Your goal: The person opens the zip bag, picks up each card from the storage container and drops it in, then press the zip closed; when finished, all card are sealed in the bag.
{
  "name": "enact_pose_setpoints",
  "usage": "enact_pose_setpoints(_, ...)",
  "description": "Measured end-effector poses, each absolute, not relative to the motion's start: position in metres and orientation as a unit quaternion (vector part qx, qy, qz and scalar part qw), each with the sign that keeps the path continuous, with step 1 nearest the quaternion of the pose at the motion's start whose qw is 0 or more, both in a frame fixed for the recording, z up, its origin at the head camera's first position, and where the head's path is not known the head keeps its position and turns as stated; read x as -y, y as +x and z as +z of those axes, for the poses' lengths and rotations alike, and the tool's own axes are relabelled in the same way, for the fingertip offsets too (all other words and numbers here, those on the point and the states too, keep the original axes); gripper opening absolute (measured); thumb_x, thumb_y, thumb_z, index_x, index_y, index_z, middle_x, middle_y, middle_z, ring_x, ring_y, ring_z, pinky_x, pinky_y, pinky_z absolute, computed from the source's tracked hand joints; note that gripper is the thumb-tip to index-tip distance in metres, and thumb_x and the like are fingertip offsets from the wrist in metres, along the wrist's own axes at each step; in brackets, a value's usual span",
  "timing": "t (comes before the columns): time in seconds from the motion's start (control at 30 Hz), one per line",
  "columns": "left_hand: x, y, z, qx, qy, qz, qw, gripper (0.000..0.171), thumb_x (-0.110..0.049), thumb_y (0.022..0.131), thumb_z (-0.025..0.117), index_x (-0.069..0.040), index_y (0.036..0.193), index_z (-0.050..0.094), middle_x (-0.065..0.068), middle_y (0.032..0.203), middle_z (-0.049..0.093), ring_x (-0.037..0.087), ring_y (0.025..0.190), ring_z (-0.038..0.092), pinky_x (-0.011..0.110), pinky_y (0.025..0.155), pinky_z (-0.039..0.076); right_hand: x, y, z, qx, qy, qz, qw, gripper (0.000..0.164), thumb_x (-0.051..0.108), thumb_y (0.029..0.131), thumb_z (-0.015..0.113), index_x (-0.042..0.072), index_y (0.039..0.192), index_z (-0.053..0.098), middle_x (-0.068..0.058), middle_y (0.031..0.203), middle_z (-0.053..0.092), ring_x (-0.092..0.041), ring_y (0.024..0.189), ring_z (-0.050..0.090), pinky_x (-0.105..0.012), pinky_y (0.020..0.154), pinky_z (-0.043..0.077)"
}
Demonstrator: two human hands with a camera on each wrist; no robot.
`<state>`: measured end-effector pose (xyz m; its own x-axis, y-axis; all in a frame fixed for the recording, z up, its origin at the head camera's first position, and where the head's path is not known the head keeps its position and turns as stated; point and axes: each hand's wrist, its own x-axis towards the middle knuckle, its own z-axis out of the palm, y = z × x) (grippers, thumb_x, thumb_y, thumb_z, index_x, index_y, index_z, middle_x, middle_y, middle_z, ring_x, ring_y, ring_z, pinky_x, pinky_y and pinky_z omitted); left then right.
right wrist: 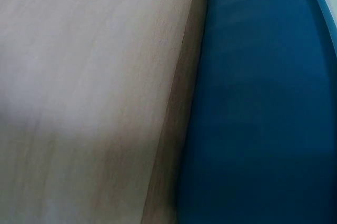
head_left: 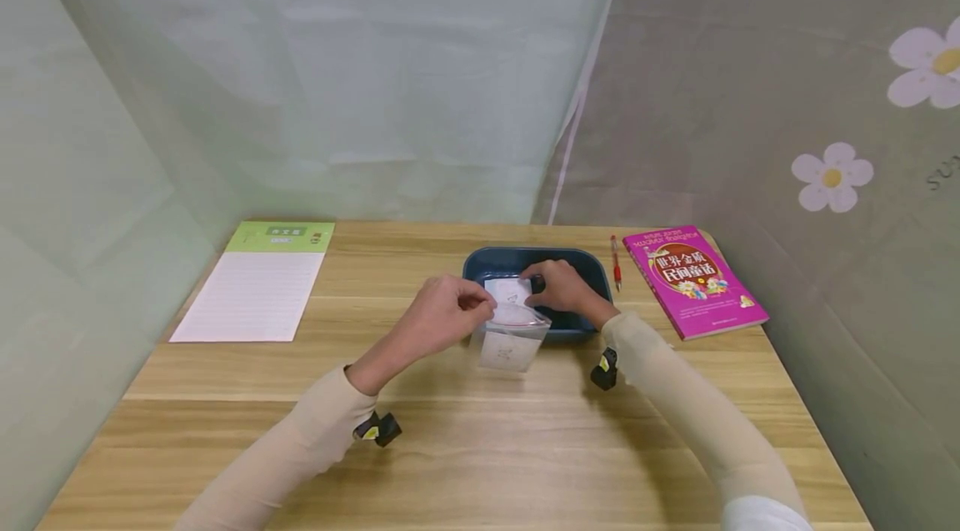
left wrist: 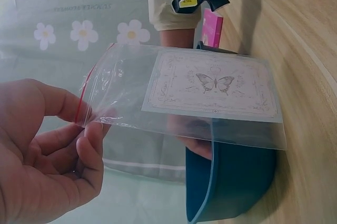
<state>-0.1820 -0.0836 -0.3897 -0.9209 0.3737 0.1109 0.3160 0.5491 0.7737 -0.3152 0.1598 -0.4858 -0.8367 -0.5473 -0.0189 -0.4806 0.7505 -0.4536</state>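
My left hand (head_left: 448, 314) pinches a clear zip bag (left wrist: 126, 98) by its red-striped opening, thumb against fingertips. Inside the bag lies a card (left wrist: 216, 84) printed with a butterfly and an ornate border. The bag hangs in front of the blue plastic basin (head_left: 558, 336), overlapping its near rim in the head view. My right hand (head_left: 566, 289) reaches over the basin and holds the edge of a second white card (head_left: 504, 289) with a faint print, just behind the bag's opening. The right wrist view catches only the basin's side wall (right wrist: 258, 98) and the wooden table.
A red pen (head_left: 617, 264) lies right of the basin, beside a pink book (head_left: 693, 285). Toward the left of the wooden table (head_left: 480, 448) is a lined writing pad (head_left: 255, 289) with a green header. Fabric curtains (head_left: 360, 81) hang behind and along both sides.
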Motion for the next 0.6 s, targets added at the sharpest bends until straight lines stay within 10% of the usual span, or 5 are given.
enact_pose_setpoints(0.6, 0.082, -0.184, -0.391, -0.880, 0.194, 0.433, 0.030, 0.013, -0.015, 0.094, 0.068, -0.008, 0.095, 0.080, -0.002, 0.085, 0.072, 0.013, 0.075, 0.060, 0.029, 0.068, 0.053, -0.168, -0.311, -0.467, -0.923, -0.230, -0.304, 0.051, 0.028, 0.009, 0.086, 0.083, 0.005, 0.113, 0.078, -0.012, 0.105, 0.076, -0.024, 0.092, 0.074, -0.039, 0.082, 0.060)
